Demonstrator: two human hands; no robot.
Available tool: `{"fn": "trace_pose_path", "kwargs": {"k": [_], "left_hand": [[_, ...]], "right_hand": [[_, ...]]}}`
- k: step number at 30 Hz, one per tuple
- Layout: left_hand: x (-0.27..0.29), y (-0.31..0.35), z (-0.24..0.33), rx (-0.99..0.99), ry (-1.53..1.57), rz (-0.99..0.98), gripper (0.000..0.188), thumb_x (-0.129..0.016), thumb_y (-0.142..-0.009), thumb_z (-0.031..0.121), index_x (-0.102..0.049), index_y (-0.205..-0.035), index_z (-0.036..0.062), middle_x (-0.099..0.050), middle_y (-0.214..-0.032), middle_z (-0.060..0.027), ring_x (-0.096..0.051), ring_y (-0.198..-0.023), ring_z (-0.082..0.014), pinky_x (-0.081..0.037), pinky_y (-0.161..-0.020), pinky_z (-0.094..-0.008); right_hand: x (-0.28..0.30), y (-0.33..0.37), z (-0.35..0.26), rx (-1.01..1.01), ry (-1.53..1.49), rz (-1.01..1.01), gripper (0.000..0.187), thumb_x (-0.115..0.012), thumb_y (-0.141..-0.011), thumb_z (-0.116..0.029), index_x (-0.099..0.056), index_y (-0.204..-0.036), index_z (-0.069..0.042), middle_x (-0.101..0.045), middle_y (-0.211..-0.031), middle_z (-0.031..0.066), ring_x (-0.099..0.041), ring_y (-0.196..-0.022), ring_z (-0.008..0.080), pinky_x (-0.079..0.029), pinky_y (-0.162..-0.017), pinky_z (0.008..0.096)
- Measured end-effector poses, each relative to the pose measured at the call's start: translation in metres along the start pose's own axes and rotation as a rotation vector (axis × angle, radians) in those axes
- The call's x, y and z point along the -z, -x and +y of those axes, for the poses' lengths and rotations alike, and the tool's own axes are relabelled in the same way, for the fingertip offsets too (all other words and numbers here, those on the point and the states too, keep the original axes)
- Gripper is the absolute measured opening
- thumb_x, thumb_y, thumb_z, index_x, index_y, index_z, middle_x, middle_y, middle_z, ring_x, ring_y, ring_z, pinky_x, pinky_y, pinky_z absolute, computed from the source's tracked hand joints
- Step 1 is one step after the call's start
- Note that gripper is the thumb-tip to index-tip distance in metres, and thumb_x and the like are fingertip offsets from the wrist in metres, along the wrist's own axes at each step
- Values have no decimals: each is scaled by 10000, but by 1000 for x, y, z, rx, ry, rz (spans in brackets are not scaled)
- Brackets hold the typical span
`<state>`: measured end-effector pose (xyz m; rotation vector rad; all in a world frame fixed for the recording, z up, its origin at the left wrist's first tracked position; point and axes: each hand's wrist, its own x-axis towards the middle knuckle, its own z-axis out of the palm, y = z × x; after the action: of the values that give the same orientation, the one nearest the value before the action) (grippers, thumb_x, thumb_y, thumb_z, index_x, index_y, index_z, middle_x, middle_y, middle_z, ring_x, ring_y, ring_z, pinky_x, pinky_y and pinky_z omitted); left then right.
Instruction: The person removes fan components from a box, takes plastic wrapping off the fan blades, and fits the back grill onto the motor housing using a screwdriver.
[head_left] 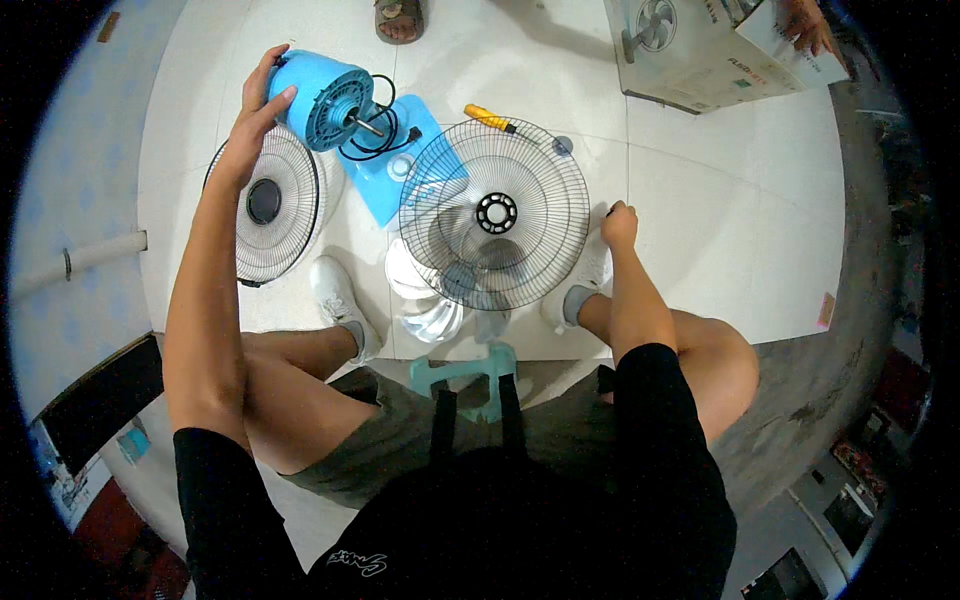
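My left hand (pixel 258 115) is wrapped round the side of a blue fan motor housing (pixel 318 90), whose metal shaft points to the lower right. Below it is a flat blue fan base (pixel 378 185) with a black power cord (pixel 375 153) across it. A round black wire fan grille (pixel 545 255) with a ring at its centre lies in front of me. To its right my right hand (pixel 620 228) is closed in a fist. A small dark bit shows at its fingertips, too small to name. White fan blades (pixel 433 318) show partly under the grille.
A second fan grille (pixel 285 240) with a dark centre cap lies at left. A yellow-handled screwdriver (pixel 488 118) sits by the wire grille's far edge. At the far right stands a printed cardboard box (pixel 690 70), with another person's hand (pixel 808 25) on it. A foot (pixel 400 20) shows at the far edge.
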<state>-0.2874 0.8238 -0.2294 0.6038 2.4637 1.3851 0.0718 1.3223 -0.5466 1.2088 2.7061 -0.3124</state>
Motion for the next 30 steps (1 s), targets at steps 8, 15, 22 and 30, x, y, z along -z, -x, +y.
{"fn": "trace_pose_path", "kwargs": {"k": [8,15,22,30], "left_hand": [[-2,-3,1,25,-42,2,794,-596,-875,656,-349,-1571,364,-222,-1661,-137,-272,-1503,-410,-334,-1166,-589],[3,0,-2,33,-65,20,816,-600,-858,681,-343,-1570,375,-218,-1671,-125,-226,-1528,-410,-289,-1193,-605],[3,-5,2,-86,-23,-4,738,-622,-924,550,-377,-1572,295,-283,-1635,-134,-220,-1527,-365,-212,-1240,-505],[-1,-5,7,-108,-42,-42,720,-638,-927,444,-383,-1563,223,-295,-1607,-148,-242,-1504,-356,-215,-1234,-515]], "right_hand": [[3,14,-1,219,74,318,312,-739,-734,-95,-655,-1017,4,-620,-1048,260,-618,-953,425,-517,-874,496],[-9,92,-153,517,-367,-278,327,-669,-866,-247,-689,-1130,-56,-709,-1067,211,-688,-997,410,-554,-849,506],[-73,94,-198,402,-393,-361,358,-721,-867,-295,-693,-1026,24,-708,-986,251,-693,-902,414,-550,-791,509],[-73,92,-179,385,-499,-335,321,-816,-812,-249,-682,-751,36,-639,-651,130,-559,-553,258,-440,-586,406]]}}
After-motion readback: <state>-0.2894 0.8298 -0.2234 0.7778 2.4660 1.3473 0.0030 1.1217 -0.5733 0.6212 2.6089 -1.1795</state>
